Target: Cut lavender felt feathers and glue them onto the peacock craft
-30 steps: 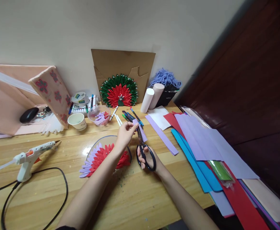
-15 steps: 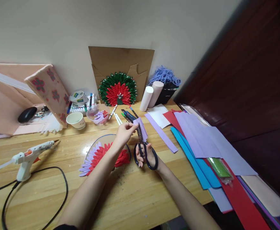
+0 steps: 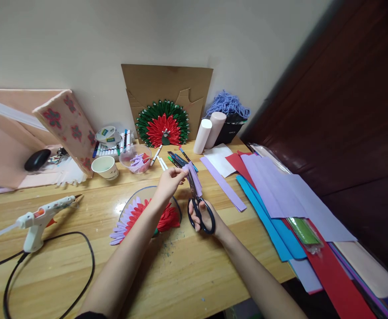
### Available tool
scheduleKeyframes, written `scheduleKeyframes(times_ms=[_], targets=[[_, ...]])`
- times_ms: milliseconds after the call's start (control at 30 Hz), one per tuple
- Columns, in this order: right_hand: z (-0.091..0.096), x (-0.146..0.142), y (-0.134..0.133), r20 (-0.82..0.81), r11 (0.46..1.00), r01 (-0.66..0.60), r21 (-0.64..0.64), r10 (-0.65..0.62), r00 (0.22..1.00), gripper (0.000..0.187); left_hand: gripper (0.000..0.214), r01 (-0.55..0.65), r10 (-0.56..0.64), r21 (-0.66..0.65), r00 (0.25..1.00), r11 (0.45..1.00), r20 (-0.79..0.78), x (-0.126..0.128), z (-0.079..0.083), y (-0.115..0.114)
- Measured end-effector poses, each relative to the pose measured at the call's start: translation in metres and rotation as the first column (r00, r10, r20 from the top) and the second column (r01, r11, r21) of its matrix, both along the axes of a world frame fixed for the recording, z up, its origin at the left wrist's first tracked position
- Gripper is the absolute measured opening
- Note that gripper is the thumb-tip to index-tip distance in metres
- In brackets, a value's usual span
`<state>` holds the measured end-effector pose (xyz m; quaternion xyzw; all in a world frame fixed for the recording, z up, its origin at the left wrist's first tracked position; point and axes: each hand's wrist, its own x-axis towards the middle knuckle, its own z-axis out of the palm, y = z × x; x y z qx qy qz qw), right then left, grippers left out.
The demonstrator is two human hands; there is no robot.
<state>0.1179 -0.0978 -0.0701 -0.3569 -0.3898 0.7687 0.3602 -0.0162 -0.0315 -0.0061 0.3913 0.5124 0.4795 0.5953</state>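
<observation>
My left hand [image 3: 170, 181] pinches a small lilac paper strip [image 3: 194, 177] above the wooden table [image 3: 187, 274]. My right hand [image 3: 207, 218] has its fingers through the black handles of a pair of scissors [image 3: 197, 206], whose blades point up along the strip and look closed on it. Just below my left wrist lies a fan of red and lilac paper petals [image 3: 140, 217] on a clear round plate.
A glue gun [image 3: 41, 217] with black cord lies at the left. A paper cup [image 3: 105, 167], a clear bowl of lilac scraps [image 3: 136, 159], pens [image 3: 177, 159], a finished green-and-red fan [image 3: 163, 128] and coloured paper sheets [image 3: 280, 199] at the right surround the hands.
The scissor handles opened wider half a second ago and have now drawn together again. Both hands stay in nearly the same spot with the strip.
</observation>
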Motion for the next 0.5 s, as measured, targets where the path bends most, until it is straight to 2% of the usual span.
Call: scheduleKeyframes(times_ms=[167,333,500], targets=[[0.009,0.002,-0.005,0.088,0.992,-0.041,0.123,0.03,0.996,0.08,0.031,-0.003,0.003,0.03,1.0,1.0,0.008,0.0,-0.001,0.0],[0.022,0.01,-0.006,0.11,0.978,-0.175,0.115,0.162,0.981,0.085,0.032,-0.01,0.017,0.138,0.999,0.99,-0.047,-0.003,-0.002,0.0],[0.025,0.014,-0.005,0.119,0.971,-0.21,0.117,0.196,0.973,0.088,0.029,0.012,0.009,0.199,0.994,0.98,-0.106,-0.004,-0.004,0.0]])
